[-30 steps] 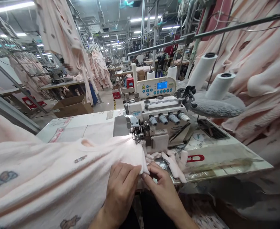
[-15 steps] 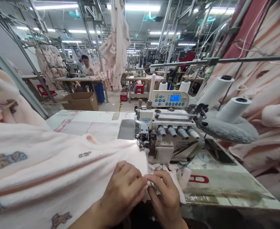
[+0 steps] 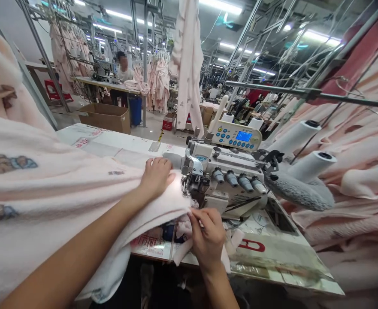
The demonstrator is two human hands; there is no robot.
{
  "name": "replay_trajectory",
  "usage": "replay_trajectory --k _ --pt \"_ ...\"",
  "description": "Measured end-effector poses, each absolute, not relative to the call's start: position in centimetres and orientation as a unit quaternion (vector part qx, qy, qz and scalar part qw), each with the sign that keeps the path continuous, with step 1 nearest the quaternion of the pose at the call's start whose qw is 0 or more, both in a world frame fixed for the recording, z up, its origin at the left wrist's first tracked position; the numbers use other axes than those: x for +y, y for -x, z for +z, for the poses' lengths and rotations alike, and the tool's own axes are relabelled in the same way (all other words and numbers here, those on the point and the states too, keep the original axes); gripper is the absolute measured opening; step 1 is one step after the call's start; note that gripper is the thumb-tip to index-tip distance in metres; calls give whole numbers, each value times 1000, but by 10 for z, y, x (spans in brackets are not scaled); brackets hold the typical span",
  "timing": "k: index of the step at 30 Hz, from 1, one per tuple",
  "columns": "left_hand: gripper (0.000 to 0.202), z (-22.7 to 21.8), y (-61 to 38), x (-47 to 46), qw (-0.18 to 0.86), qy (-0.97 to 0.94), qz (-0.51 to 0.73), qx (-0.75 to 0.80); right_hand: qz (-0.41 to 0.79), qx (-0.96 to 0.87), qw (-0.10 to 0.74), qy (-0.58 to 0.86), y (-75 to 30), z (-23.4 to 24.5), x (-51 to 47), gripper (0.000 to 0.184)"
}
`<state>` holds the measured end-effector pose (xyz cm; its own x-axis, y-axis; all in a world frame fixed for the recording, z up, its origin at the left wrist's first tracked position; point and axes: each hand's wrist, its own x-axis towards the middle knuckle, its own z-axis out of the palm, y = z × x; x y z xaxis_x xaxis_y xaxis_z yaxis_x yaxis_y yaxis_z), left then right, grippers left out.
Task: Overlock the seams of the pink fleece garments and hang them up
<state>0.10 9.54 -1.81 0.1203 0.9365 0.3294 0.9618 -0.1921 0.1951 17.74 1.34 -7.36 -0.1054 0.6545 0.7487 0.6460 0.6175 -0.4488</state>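
Note:
A pale pink fleece garment (image 3: 89,201) printed with small bears spreads over the left of the table and runs up to the overlock sewing machine (image 3: 227,171). My left hand (image 3: 157,176) lies on the fabric just left of the presser foot (image 3: 186,184), fingers stretched forward and pressing down. In front of the machine, my right hand (image 3: 208,234) pinches the garment's edge between thumb and fingertips. Pink fabric scraps (image 3: 184,227) lie below and beside that hand. The lit needle area is partly covered by the machine's head.
White thread cones (image 3: 317,165) and a grey fluffy roll (image 3: 300,189) stand at the machine's right. More pink garments (image 3: 343,189) hang on the right. A control panel (image 3: 237,135) tops the machine. Beyond the table are a cardboard box (image 3: 105,118) and a seated person (image 3: 124,71).
My left hand has moved from beside my right hand forward and left onto the fabric by the presser foot. My right hand still pinches, slightly farther left. The view has tilted.

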Motion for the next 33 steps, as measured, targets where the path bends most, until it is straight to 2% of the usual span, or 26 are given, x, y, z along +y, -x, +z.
replay_trajectory --k 6,12,16,21,25,28,30,33 --pt "19 -19 3 121 38 729 -190 -657 -13 -715 511 477 -167 -70 16 16" --pt "38 -9 9 149 15 695 -158 -701 32 -731 518 443 -148 -73 -13 18" --pt "46 -8 34 137 -16 645 -120 -755 125 -756 501 402 -138 -74 -24 19" --pt "44 -12 58 48 -23 642 -102 -760 318 -683 491 436 -135 -79 -25 22" --pt "38 -5 46 -22 -72 699 -80 -707 390 -648 478 447 -132 -85 -15 38" --pt "43 1 23 -34 -137 799 -54 -583 432 -618 478 451 -132 -90 -7 53" --pt "43 2 3 -26 -122 849 -55 -511 433 -591 493 468 -137 -91 -4 53" --pt "37 3 -18 -15 -74 872 -52 -482 412 -562 517 497 -157 -92 -8 50"
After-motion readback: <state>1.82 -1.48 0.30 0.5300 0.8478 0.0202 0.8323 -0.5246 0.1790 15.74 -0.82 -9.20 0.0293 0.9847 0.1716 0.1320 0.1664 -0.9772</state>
